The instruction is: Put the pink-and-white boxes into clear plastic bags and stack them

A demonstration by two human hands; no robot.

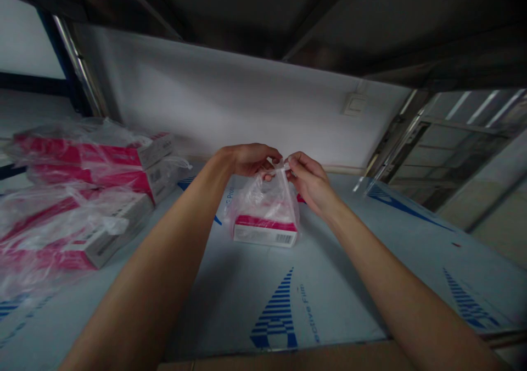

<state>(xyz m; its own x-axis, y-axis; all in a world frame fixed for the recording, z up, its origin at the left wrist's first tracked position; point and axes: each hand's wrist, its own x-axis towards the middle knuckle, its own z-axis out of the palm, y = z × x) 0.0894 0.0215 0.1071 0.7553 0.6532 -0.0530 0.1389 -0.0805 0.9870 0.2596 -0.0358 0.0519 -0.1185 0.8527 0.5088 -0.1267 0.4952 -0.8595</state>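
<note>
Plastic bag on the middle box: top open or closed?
Gathered closed: the plastic bag is bunched between the left hand and right hand; any knot is hidden.

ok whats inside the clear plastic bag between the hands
A pink and white barcoded box sits in the clear plastic bag; crumpled film hides its top and anything else inside.

A clear plastic bag (263,198) sits straight ahead at 12 o'clock, its crinkled top gathered into a narrow, pinched neck. Inside lies a white carton (265,235), flat, with a magenta band along its upper edge and a barcode toward 4 o'clock.
</note>
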